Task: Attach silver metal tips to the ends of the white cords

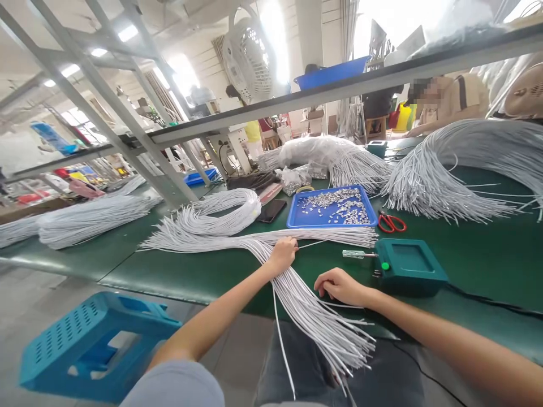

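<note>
A thick bundle of white wires (301, 299) runs across the table edge and fans down over my lap. My left hand (282, 257) rests on this bundle, fingers closed, and a single white wire (313, 244) sticks out to the right from its fingertips. To the right of the bundle, my right hand (339, 285) hovers low over the table with curled fingers. Whether anything lies inside its fingers is hidden; a loose wire end passes just below it. Near it stands a green box-shaped machine (409, 265) with a bright green button and a pale spindle pointing left.
Behind the wires are a blue tray (292, 217) of small metal pieces, red-handled scissors (392, 222) and a dark phone (272, 211). More wire bundles (428, 181) lie around. A blue stool (63, 345) stands at lower left. A person (453, 102) sits across the table.
</note>
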The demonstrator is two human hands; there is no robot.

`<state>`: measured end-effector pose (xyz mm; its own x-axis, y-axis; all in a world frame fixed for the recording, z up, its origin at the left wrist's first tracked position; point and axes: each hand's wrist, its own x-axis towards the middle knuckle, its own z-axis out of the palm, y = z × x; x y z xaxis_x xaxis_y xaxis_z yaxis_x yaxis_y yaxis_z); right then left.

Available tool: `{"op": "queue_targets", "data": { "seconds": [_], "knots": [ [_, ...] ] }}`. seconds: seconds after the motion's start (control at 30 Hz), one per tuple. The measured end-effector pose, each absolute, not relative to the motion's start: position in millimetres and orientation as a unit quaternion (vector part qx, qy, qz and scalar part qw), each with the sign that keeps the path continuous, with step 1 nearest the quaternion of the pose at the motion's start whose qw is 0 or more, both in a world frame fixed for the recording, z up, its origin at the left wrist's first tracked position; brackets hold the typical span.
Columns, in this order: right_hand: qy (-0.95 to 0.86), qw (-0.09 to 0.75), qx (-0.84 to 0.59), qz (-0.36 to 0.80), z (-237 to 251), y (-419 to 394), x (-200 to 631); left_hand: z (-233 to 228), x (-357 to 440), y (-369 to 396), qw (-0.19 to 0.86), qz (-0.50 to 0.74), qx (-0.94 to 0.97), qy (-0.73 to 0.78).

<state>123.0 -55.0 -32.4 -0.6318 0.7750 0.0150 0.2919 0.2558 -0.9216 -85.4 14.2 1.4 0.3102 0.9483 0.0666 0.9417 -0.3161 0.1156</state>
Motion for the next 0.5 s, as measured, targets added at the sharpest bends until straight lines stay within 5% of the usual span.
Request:
{"op": "queue_targets", "data": {
  "seconds": [0.5],
  "knots": [
    [-0.748,0.230,-0.358,0.509,-33.5,-41.9,120.0,62.4,-74.7,24.2,0.232,0.205,0.840,0.446]
  ]
}}
